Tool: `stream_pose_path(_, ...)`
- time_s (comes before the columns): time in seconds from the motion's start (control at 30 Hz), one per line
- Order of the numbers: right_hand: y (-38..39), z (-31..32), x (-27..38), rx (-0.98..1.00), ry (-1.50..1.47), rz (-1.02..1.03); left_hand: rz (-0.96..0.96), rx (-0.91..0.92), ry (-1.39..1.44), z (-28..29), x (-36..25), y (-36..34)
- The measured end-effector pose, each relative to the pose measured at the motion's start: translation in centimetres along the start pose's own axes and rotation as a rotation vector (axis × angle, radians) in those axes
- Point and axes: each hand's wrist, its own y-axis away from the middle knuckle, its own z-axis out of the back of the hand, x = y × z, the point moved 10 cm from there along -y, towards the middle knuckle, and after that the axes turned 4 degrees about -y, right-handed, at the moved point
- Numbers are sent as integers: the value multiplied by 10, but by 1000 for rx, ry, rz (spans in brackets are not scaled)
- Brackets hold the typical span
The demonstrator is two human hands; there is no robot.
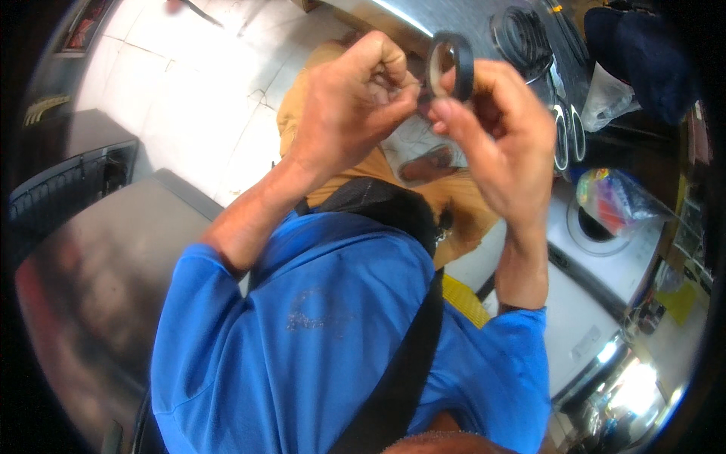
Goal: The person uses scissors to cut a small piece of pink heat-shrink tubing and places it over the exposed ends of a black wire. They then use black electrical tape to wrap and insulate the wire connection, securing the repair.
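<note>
While the left hand (352, 106) is pinching at the loose end, the right hand (495, 129) is gripping a black tape roll (451, 66) at chest height — likely peeling a strip — next calling for a steady pull.
</note>
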Motion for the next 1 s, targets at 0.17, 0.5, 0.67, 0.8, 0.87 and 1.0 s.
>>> stream_pose_path(0.17, -48, -23, -6, 258, 198, -14, -87, 51, -142, -1, -17, 4)
stream_pose_path(0.5, -66, -22, 7, 104, 361, 82, -129, 13, -214, -1, -20, 12)
stream_pose_path(0.67, 4, -1, 2, 145, 215, -167, 135, 129, -57, -7, 9, 9)
stream_pose_path(0.8, 25, -15, -39, 22, 343, -37, 288, 267, 69, -24, 29, 11)
stream_pose_path(0.87, 18, -29, -51, 60, 180, -1, 313, 298, 132, -28, 29, 13)
stream_pose_path(1.0, 12, -44, -67, 46, -74, 124, 301, 347, 78, -28, 26, 7)
